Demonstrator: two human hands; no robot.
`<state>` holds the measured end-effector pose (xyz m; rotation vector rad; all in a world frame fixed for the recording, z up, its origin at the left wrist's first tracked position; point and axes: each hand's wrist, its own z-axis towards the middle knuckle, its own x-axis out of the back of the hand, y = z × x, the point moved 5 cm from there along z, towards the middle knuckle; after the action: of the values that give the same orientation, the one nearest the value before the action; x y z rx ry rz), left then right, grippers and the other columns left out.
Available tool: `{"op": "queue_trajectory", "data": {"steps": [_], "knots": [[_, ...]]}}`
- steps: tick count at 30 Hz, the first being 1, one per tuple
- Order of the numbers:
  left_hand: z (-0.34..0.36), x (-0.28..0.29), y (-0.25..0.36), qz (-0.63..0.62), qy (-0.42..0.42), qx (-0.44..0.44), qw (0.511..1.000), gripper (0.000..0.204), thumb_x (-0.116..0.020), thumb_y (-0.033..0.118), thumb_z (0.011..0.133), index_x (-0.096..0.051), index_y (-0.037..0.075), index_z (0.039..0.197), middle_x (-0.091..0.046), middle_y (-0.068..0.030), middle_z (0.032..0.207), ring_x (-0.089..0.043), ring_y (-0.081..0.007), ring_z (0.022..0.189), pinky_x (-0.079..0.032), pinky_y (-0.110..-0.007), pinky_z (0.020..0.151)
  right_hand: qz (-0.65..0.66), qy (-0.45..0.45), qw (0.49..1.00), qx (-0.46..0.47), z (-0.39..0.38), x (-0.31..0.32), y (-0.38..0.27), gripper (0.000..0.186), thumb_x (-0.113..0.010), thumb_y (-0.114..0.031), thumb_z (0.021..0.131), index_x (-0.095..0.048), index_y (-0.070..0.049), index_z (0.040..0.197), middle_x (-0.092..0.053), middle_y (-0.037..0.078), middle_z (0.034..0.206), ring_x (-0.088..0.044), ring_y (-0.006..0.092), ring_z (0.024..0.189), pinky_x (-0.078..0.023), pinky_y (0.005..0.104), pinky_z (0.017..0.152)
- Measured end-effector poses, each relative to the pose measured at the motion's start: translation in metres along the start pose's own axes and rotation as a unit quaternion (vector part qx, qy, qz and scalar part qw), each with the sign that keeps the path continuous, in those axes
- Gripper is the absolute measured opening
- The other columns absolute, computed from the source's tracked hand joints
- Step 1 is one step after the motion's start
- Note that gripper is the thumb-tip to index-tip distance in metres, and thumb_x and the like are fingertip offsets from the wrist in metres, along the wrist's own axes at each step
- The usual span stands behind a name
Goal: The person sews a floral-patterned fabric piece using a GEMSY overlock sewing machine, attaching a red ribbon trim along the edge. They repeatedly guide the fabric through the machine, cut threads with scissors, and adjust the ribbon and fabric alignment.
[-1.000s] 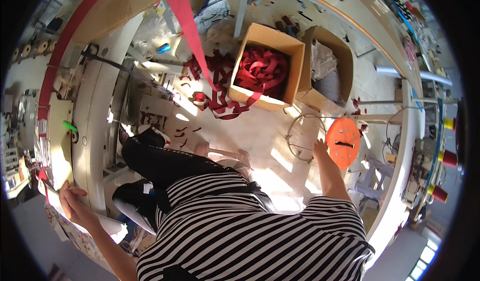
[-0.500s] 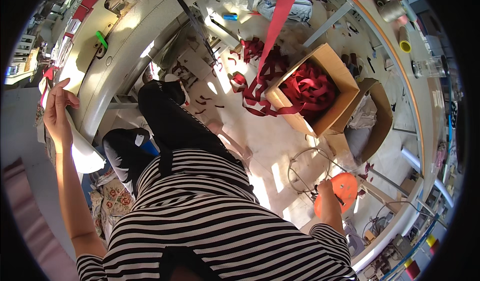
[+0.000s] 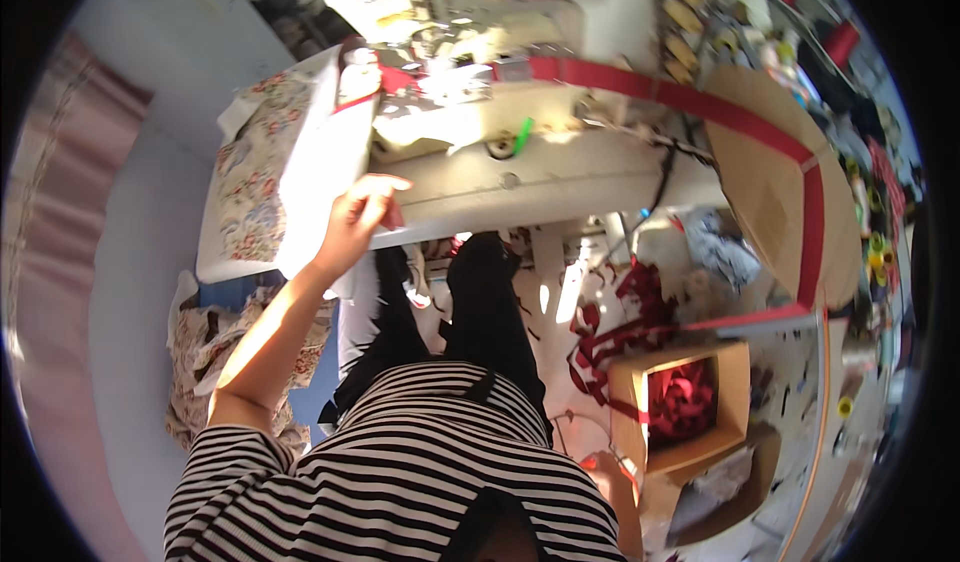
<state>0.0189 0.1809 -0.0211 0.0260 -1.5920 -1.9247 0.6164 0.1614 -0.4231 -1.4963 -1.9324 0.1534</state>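
Observation:
My left hand (image 3: 362,220) hovers at the near edge of a white sewing table (image 3: 450,197), fingers apart and nothing in them. Beside it lies white, sunlit fabric (image 3: 318,177) with a floral-patterned cloth (image 3: 262,182) to its left. Low on the right, my right hand (image 3: 606,477) appears closed on the edge of an orange stool (image 3: 629,470), mostly hidden by my striped top. A metal ring (image 3: 583,420) shows just beyond that hand. A red ribbon (image 3: 625,80) runs along the machine bed and bends down over a cardboard sheet at the right.
An open cardboard box (image 3: 735,392) of dark red ribbon stands on the floor, with loose ribbon (image 3: 640,302) spilling beside it. Another carton (image 3: 765,462) holds pale plastic. Floral cloth (image 3: 200,362) lies in a heap at the left. Thread cones (image 3: 840,44) line the far right.
The view has swung left toward the sewing table. My left hand now shows nearer the middle, at the table edge. The orange stool is mostly out of sight behind my right arm and body.

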Motion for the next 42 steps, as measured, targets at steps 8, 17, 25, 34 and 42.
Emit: {"op": "queue_trajectory", "data": {"steps": [8,17,25,34,42], "knots": [[-0.064,0.072,-0.014,0.004,0.189,0.059,0.98,0.025,-0.041,0.016,0.1,-0.057,-0.001,0.109,-0.059,-0.0032,0.074,-0.054,-0.0075,0.067,-0.045,-0.021,0.066,0.104,0.075,0.992,-0.014,0.041,0.083,-0.085,0.026,-0.062,-0.025,0.083,-0.064,-0.01,0.103,-0.066,0.014,0.091,-0.062,0.0256,0.084,-0.049,0.0353,0.074],[-0.143,0.205,-0.069,0.035,0.364,0.194,0.91,0.029,-0.05,0.021,0.097,-0.056,0.004,0.119,-0.063,-0.0051,0.103,-0.056,-0.009,0.084,-0.047,-0.024,0.07,-0.059,0.3,0.897,0.318,0.005,0.199,-0.279,0.017,-0.053,-0.012,0.092,-0.063,-0.004,0.104,-0.068,0.011,0.084,-0.066,0.0179,0.071,-0.051,0.0283,0.061],[-0.13,0.304,-0.085,0.218,0.373,0.157,0.888,0.039,-0.051,0.027,0.096,-0.05,0.006,0.128,-0.047,-0.0132,0.127,-0.052,-0.0234,0.109,-0.049,-0.034,0.077,0.278,0.14,0.899,0.307,0.04,0.28,-0.592,0.047,-0.05,-0.027,0.094,-0.04,-0.001,0.133,-0.058,0.014,0.114,-0.063,0.016,0.083,-0.051,0.0231,0.056],[-0.073,0.358,-0.135,0.374,0.251,0.097,0.888,0.05,-0.057,0.03,0.09,-0.043,0.013,0.135,-0.044,-0.0131,0.132,-0.038,-0.0324,0.125,-0.036,-0.042,0.102,0.317,0.244,0.833,0.381,0.049,0.29,-0.683,0.026,-0.06,-0.012,0.082,-0.057,0.002,0.105,-0.058,0.005,0.094,-0.055,0.0126,0.084,-0.045,0.0273,0.073],[-0.097,0.328,-0.149,0.363,0.152,0.159,0.905,0.048,-0.059,0.026,0.088,-0.048,0.011,0.131,-0.044,-0.0129,0.132,-0.04,-0.03,0.123,-0.038,-0.039,0.1,0.397,0.279,0.754,0.442,-0.01,0.343,-0.706,0.049,-0.06,-0.01,0.078,-0.046,-0.003,0.125,-0.054,0.009,0.113,-0.054,0.0203,0.103,-0.044,0.0338,0.088]]}}
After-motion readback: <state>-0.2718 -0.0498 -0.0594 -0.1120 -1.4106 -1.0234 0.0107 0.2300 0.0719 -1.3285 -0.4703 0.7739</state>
